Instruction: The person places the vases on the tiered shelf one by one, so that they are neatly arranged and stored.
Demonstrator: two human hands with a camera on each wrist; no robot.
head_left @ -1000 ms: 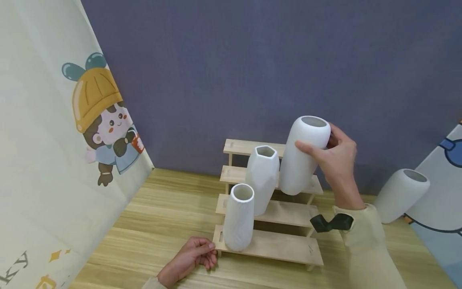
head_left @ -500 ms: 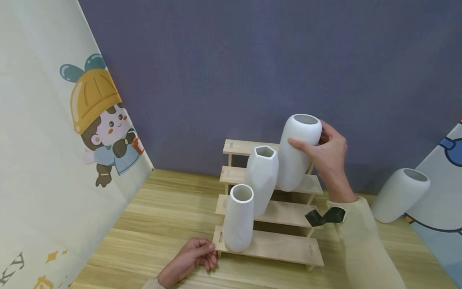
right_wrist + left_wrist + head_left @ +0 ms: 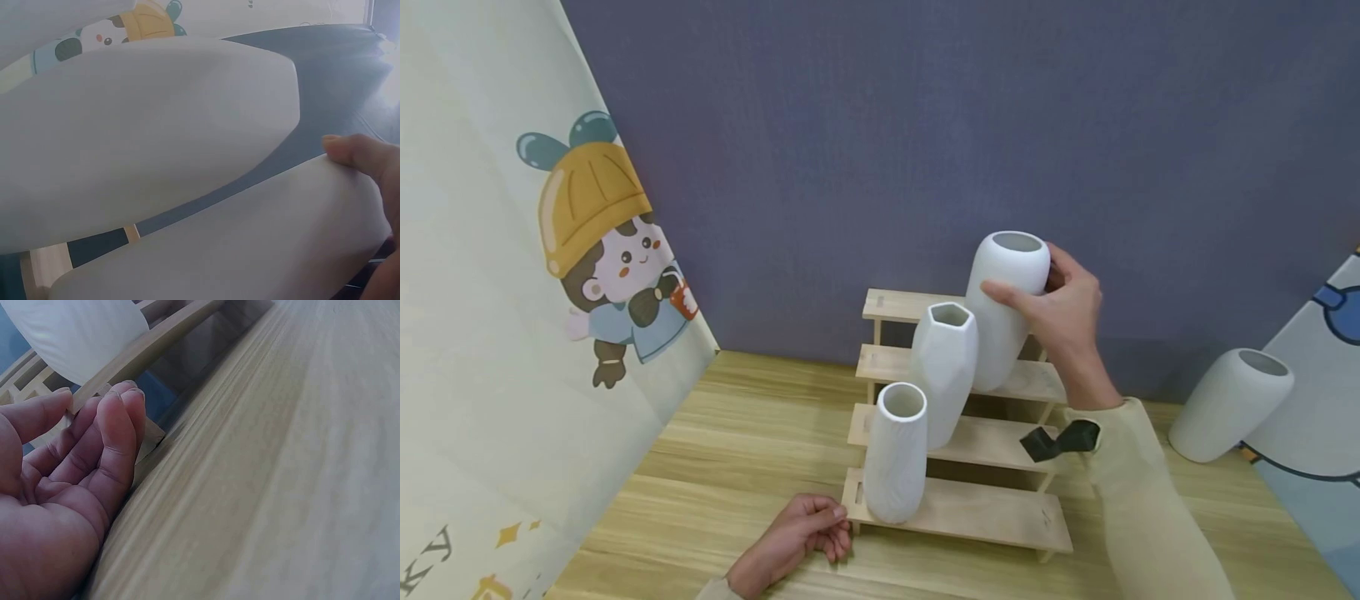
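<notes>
My right hand (image 3: 1063,312) grips a smooth white rounded vase (image 3: 1003,308) near its top, thumb on the near side. The vase stands over the third step of a wooden stepped stand (image 3: 992,508); its base is partly behind a faceted white vase (image 3: 943,375) with a five-sided mouth. In the right wrist view, the thumb (image 3: 359,153) lies on the held vase (image 3: 250,244). A slim textured white vase (image 3: 895,458) is upright on the lowest step. At that step's left front corner, my left hand (image 3: 801,533) pinches the board's end between thumb and curled fingers.
Another smooth white vase (image 3: 1232,404) stands on the wood-grain table (image 3: 700,492) at the right, by a printed panel. A dark blue-grey backdrop (image 3: 850,150) rises behind the stand. On the left is a white wall sheet (image 3: 467,292) with a cartoon figure.
My right hand has carried the smooth vase leftward and slightly back over the stand, closer behind the faceted vase. The left hand stays at the stand's corner.
</notes>
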